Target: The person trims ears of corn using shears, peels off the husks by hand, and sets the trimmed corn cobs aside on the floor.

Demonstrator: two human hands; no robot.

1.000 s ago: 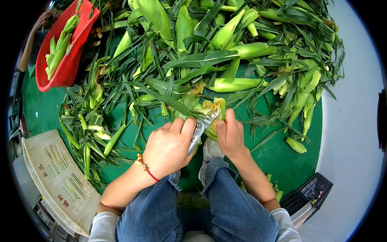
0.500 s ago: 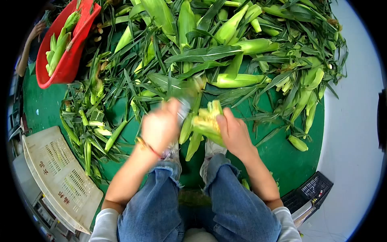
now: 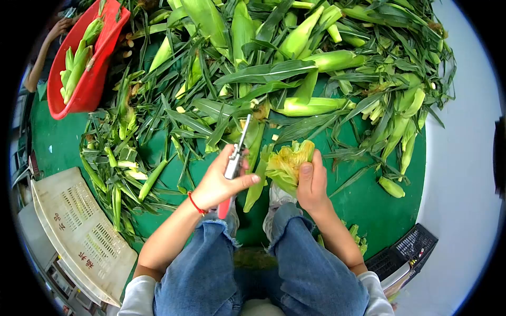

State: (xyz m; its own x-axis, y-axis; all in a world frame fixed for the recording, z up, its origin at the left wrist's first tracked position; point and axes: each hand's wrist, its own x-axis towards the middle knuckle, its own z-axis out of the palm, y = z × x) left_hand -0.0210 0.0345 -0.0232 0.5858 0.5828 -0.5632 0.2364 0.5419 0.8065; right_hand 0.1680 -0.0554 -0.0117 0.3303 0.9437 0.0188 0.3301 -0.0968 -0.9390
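Observation:
Pruning shears (image 3: pixel 233 165) with a silver body and a red handle end lie in my left hand (image 3: pixel 219 181), blade upward and thumb stretched across toward the right. A red string bracelet is on that wrist. My right hand (image 3: pixel 312 184) is wrapped round the right side of a green corn ear (image 3: pixel 284 171). The ear's upper end shows pale yellow, frilled husk layers. A long husk leaf (image 3: pixel 256 184) hangs between the hands. The shears and the ear are apart.
Corn ears (image 3: pixel 313 106) and loose leaves cover the green surface (image 3: pixel 369 210) ahead. A red basin (image 3: pixel 66 102) with ears stands upper left, beside another person's arm (image 3: pixel 39 63). A cream crate (image 3: pixel 79 226) is lower left, a black crate (image 3: pixel 406 247) lower right.
My left hand has swung away from the ear with the shears, which now point upward. My right hand has turned the ear, and its frilled end faces up. Small pale bits lie on the leaves ahead.

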